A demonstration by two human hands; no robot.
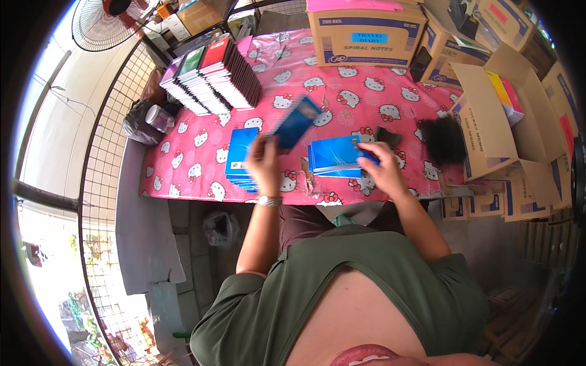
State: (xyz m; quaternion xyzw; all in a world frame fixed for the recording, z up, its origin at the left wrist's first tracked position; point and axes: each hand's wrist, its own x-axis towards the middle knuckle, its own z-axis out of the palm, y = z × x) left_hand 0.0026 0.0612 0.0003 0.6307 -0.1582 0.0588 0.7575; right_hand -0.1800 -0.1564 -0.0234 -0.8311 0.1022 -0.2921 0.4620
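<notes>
A blue notebook (297, 124), smeared by motion, is tilted up in my left hand (264, 163), which grips its lower end. Just below that hand lies a stack of blue notebooks (241, 149), its layers slightly fanned at the near edge. A second pile of blue notebooks (332, 155) sits to the right, between my hands. My right hand (381, 168) is at the right end of this pile, fingers closed around a small dark blue object (370, 158) whose kind I cannot make out.
Tall stacks of spiral notebooks (210, 79) with purple, green and red covers stand at the back left. A cardboard box (366, 36) is at the back. An opened carton (488, 122) and a black fuzzy item (441, 140) are on the right of the pink tablecloth (348, 79).
</notes>
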